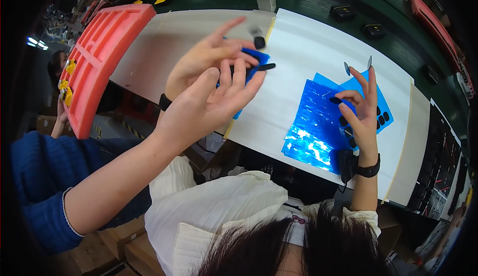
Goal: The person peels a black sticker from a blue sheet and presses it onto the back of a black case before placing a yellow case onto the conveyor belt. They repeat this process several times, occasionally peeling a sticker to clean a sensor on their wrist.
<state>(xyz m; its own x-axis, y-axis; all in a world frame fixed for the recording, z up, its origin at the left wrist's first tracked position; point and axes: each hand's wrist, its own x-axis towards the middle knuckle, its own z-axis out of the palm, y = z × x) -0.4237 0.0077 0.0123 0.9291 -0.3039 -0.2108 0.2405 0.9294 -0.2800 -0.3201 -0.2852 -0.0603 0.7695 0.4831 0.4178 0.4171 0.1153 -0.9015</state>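
Right hand (362, 107) pinches a black oval (334, 100) at its left, long axis roughly sideways, above blue sheets (309, 119) by the near edge of the tabletop (269, 121); well leftward, the left hand (201, 54) is blurred, grip unclear, near a co-worker's hand (201, 99).

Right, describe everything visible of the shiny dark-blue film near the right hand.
The dark-blue film looks like glossy plastic, crinkled, with bright reflections. It lies flat on the white work surface, overlapping lighter blue sheeting; doubled edges at left hint at layers. A black device at the wrist hides its lower right corner. Whether the right hand touches it is unclear.
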